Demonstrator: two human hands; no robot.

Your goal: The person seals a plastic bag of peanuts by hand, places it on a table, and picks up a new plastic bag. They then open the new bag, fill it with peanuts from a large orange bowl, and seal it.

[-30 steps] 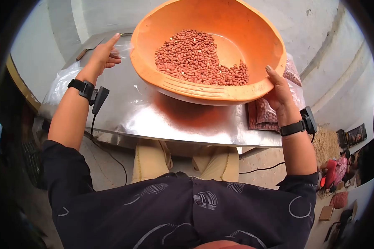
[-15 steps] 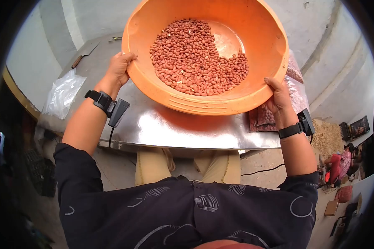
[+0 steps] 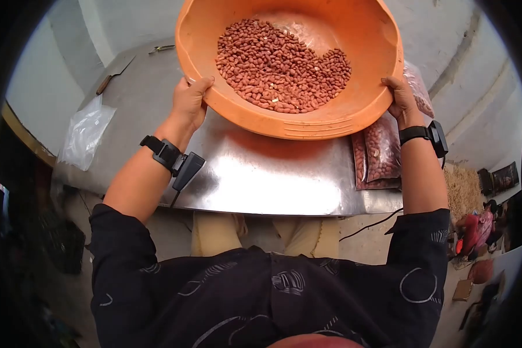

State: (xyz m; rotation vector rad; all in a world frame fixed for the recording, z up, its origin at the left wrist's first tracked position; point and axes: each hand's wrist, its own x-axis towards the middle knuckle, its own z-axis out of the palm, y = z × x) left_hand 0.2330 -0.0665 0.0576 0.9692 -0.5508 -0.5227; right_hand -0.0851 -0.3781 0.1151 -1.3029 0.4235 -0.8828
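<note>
Both my hands hold a large orange basin (image 3: 330, 127) by its rim above the metal table. My left hand (image 3: 191, 101) is closed on the left side of the rim, thumb on top. On the right side of the rim, my right hand (image 3: 401, 97) grips the same way, thumb over the edge. Reddish-brown peanuts (image 3: 278, 69) lie in a heap across the basin's bottom, which shows bare at the back. Filled clear bags of peanuts (image 3: 383, 152) lie below and beside my right hand; the basin and my right arm partly hide them.
The shiny metal table (image 3: 261, 180) stretches in front of me. At its left lie crumpled clear plastic bags (image 3: 87, 134), a knife with a wooden handle (image 3: 104, 84) and a small tool (image 3: 161, 49). A black cable (image 3: 368, 225) hangs at the right. Walls stand behind and beside the table.
The basin has moved away from me and slightly right, with both hands still on its rim. The peanuts have shifted in it, and more of the bags at the right shows.
</note>
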